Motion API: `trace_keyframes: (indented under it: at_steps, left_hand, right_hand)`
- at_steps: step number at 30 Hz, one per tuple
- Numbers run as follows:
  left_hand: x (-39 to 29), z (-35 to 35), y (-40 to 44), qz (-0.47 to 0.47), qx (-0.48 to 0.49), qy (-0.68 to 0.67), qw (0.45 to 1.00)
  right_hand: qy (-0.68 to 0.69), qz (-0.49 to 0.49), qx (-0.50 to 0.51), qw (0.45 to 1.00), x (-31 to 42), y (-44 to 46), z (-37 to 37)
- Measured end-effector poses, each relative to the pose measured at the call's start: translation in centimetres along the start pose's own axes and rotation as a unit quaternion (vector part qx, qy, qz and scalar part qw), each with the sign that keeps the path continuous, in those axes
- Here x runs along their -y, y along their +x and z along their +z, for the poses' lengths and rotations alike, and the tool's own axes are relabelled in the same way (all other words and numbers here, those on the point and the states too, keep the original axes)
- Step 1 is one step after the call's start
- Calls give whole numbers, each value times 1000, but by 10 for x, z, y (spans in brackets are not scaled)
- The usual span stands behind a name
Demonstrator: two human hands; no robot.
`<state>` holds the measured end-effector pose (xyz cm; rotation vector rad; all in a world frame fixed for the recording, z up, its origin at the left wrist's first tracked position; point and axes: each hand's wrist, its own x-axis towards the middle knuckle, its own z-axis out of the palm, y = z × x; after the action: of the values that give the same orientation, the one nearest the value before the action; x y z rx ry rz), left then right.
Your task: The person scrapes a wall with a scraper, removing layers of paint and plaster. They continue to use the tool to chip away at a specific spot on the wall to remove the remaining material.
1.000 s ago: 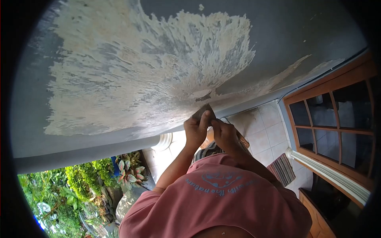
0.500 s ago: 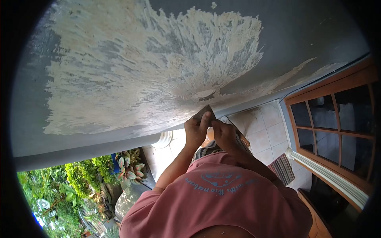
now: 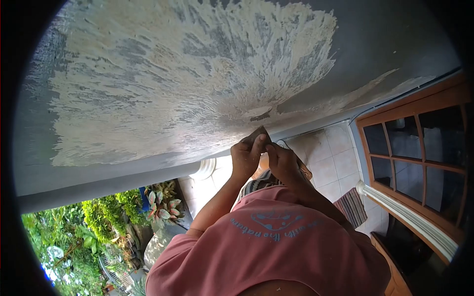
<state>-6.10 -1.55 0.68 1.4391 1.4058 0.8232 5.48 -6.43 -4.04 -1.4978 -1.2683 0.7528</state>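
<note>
Both of my hands are closed around a flat, dark scraper [image 3: 257, 132] in front of the wall. My left hand [image 3: 245, 159] pinches its blade, the thumb lying along the face. Beside it, my right hand [image 3: 283, 164] wraps the end nearer my body; the handle is hidden by the fingers. The scraper's tip points at the grey wall [image 3: 375, 29]; I cannot tell whether it touches. A broad, pale, rough patch [image 3: 148, 93] with streaky edges covers much of that wall, and a small bare spot [image 3: 260, 114] shows just above the blade.
On the right is a wooden-framed window [image 3: 415, 155] with glass panes. Below lies a tiled floor [image 3: 330, 155] with a striped mat [image 3: 351, 208]. Green plants [image 3: 106, 214] grow at the lower left, beside a white column base [image 3: 204, 169].
My hands and the scraper have shifted slightly up and to the right along the wall. The camera view has moved a little too.
</note>
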Motion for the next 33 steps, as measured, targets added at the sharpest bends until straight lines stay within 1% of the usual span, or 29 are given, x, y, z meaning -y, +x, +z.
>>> trace_keyframes:
  at_steps: [1, 4, 5, 8, 9, 10, 12, 14, 17, 19, 22, 23, 26, 29, 32, 33]
  left_hand:
    - [-3, -1, 0, 3, 1, 42, 999]
    - [-23, -4, -2, 50, -21, -19, 998]
    - [-27, -3, -1, 61, -29, -68, 995]
    - [-8, 4, 3, 44, -21, -26, 998]
    - [-8, 1, 4, 30, -5, 56, 998]
    - [-9, 2, 1, 49, -16, 49, 997]
    - [-14, -1, 0, 42, -30, 47, 998]
    - [-25, 2, 2, 56, -22, -68, 996]
    - [-16, 4, 5, 44, 0, -16, 999]
    - [-11, 4, 4, 33, 6, 34, 999]
    - [-11, 4, 0, 9, -5, -5, 1000]
    - [-9, 6, 2, 10, -4, -36, 999]
    - [-5, 9, 4, 19, 1, -42, 999]
    - [-13, 10, -2, -1, -20, -84, 996]
    - [0, 12, 2, 1, -9, -63, 998]
    - [2, 17, 4, -10, -7, -103, 995]
  right_hand:
    - [0, -6, -4, 1000, 4, 1, -2]
    - [4, -13, -11, 1000, 16, -2, -6]
    - [6, -16, -14, 1000, 16, 1, -5]
    - [9, -23, -22, 999, -3, 1, 3]
    - [0, -30, -17, 999, -3, 1, 3]
    - [-10, -37, -13, 999, -2, 3, 1]
    - [13, -22, -23, 999, 9, -1, -3]
    - [32, -21, -13, 999, 15, 8, -6]
    - [9, -26, -20, 999, -5, 7, 1]
    - [2, -19, -12, 1000, -4, 2, -2]
    - [45, 11, 6, 999, 7, -2, -6]
    - [19, 22, 11, 1000, -2, -1, -3]
    - [8, -3, 3, 1000, -9, 3, -3]
    - [33, 17, 26, 999, 6, -5, -8]
    - [-13, -4, 10, 1000, -6, 4, -10]
    - [-2, -1, 11, 1000, -11, 7, -10]
